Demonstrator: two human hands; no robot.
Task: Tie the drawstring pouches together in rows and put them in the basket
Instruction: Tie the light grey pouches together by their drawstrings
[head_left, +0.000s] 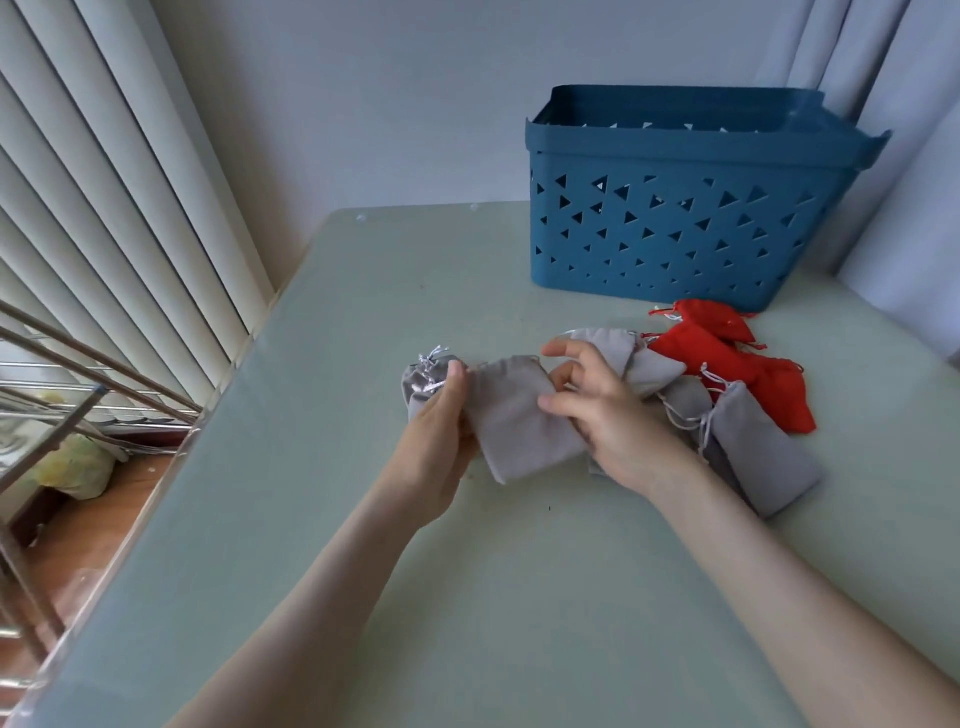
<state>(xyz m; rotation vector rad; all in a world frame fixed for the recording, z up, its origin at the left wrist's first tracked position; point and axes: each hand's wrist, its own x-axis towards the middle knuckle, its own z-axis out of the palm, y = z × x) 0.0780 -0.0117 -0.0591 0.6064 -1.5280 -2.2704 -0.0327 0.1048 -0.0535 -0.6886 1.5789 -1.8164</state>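
A grey drawstring pouch (519, 415) is held just above the pale green table (467, 597) between both hands. My left hand (441, 441) grips its left edge, thumb on top, together with a second grey pouch (423, 382) whose silver strings stick up. My right hand (608, 410) pinches the pouch's right side with curled fingers. More grey pouches (763, 447) lie in a heap to the right, and red pouches (737, 364) lie behind them. The blue basket (670, 223) with triangle holes stands at the back right.
Vertical blinds (104, 208) hang on the left beyond the table's edge, with a metal rack (78, 395) below them. A curtain (909, 156) hangs behind the basket.
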